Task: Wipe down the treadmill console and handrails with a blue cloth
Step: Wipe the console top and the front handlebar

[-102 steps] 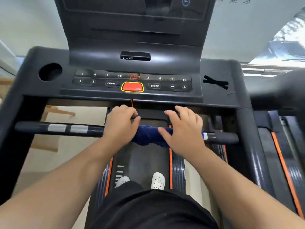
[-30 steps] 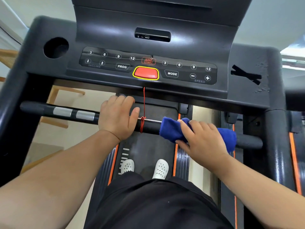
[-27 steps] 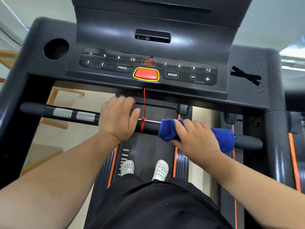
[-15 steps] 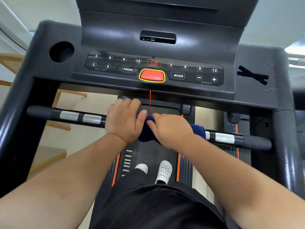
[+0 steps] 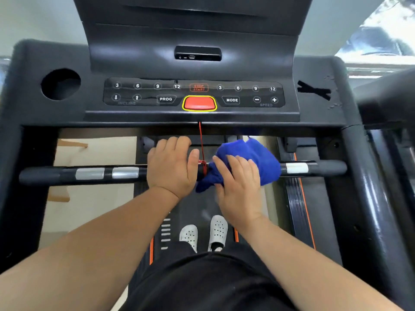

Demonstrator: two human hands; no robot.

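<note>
Item: I am watching the right hand [image 5: 239,182] pressing its closed fingers on the bunched blue cloth [image 5: 251,160] wrapped over the black horizontal crossbar handrail [image 5: 89,173], running left-right, while the left hand [image 5: 171,164] is gripping it bare, just beside.

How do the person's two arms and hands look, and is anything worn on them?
Both forearms are bare to the frame edge: no sleeves show. The left hand and right hand wear no gloves, and no rings, watch or wristband can be seen.

blue cloth [image 5: 251,158] on handrail [image 5: 101,173], seemingly bunched
</note>
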